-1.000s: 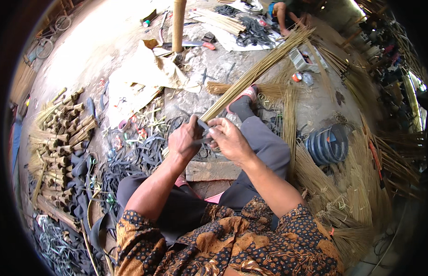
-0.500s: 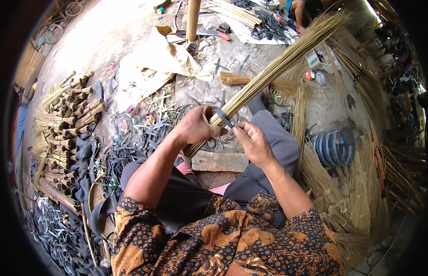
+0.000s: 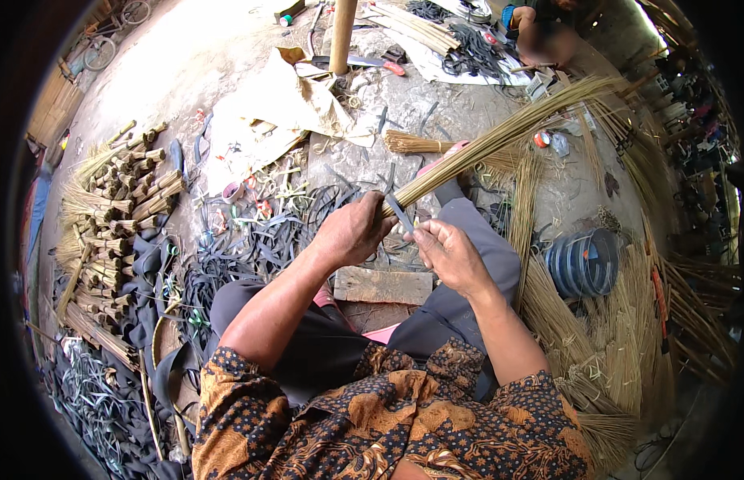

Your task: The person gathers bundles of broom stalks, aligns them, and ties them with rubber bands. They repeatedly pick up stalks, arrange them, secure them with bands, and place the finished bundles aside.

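My left hand (image 3: 354,230) is wrapped round the bound end of a long bundle of thin dry sticks (image 3: 492,148), like a broom head. The bundle slants up and away to the right, its loose tips fanned out. A dark rubber strip (image 3: 400,213) crosses it just beyond my left fingers. My right hand (image 3: 452,254) pinches the free end of that strip between thumb and fingertips, close to the bundle's near side. Below the hands, a wooden block (image 3: 383,285) lies between my legs.
At left stand stacked short stick bundles (image 3: 120,220) beside heaps of black rubber strips (image 3: 236,252). A ribbed dark bucket (image 3: 581,262) and loose sticks (image 3: 576,336) lie right. Ahead are a wooden post (image 3: 342,36), a red-handled knife (image 3: 380,64) and another person (image 3: 540,36).
The bundle's far end has tipped lower, with its tips spread wider. My right hand has shifted slightly right and down, and the strip looks straighter. The other person leans further into view.
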Demonstrator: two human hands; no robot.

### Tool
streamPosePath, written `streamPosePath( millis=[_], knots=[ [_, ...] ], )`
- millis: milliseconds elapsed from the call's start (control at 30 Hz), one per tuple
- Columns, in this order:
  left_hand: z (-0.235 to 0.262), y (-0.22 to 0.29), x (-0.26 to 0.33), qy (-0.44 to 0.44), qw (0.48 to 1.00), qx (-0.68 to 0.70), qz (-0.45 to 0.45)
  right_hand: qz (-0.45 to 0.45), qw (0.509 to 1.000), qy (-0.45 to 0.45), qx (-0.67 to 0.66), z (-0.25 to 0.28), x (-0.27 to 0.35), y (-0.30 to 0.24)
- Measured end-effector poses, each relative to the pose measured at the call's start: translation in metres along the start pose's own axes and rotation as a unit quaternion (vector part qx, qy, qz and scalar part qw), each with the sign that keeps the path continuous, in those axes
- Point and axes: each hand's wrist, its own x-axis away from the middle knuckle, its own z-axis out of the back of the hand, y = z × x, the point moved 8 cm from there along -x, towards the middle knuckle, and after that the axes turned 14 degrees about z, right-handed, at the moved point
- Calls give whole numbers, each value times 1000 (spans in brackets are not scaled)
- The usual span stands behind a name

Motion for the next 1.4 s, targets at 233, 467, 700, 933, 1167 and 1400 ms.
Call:
streamPosePath(
  millis=[233,467,700,933,1167,1400],
  knots=[
    [9,-8,-3,-13,994,85,61,43,996,-26,76,5,35,-25],
    [-24,29,30,-367,838,403,34,197,970,-36,139,28,15,-24],
    [-30,39,31,-329,881,339,-15,105,917,-129,363,25,-16,-33],
    [-8,20,10,-53,999,-9,-4,200,872,-95,437,10,-17,-90],
    [-11,13,12,-34,999,-30,-19,318,764,-141,544,-16,-35,-94],
    [-4,0,4,-49,980,170,91,266,830,-133,472,-7,-29,-77]
  ],
)
